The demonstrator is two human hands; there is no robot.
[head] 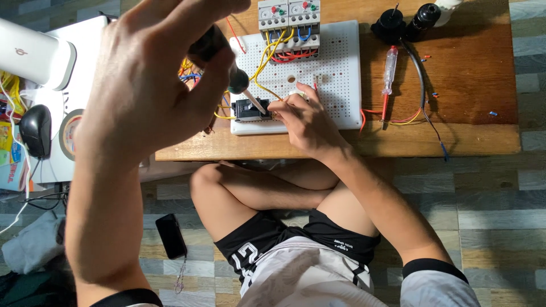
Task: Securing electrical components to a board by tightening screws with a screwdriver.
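At the far left a white box [34, 54] sits above a black computer mouse [35, 131] and a roll of tape [69, 133]; lower down, a black phone [171, 236] lies on the plank floor [489, 227] beside your crossed legs; your left hand [153, 79] is raised close to the camera, its fingers wrapped tight around the dark handle of a screwdriver [230, 71], which slants down to the right so that its metal tip meets the top of a small black breaker [249, 109]; that breaker stands at the near left corner of a white perforated board [341, 85] lying on the wooden tabletop [466, 85]; a tangle of yellow, red and blue wires [264, 54] runs from it up to 2 grey contactor blocks [288, 17] at the board's far edge; your right hand [304, 116] rests on the board just right of the breaker, fingers drawn together and touching its side, though you cannot tell from here whether they pinch anything; further right a clear-handled tester screwdriver [389, 71] lies on the tabletop beside red and yellow wire ends; 2 black lamp holders [406, 23] stand at the far edge, a dark cable [424, 96] trailing from them toward the near edge.
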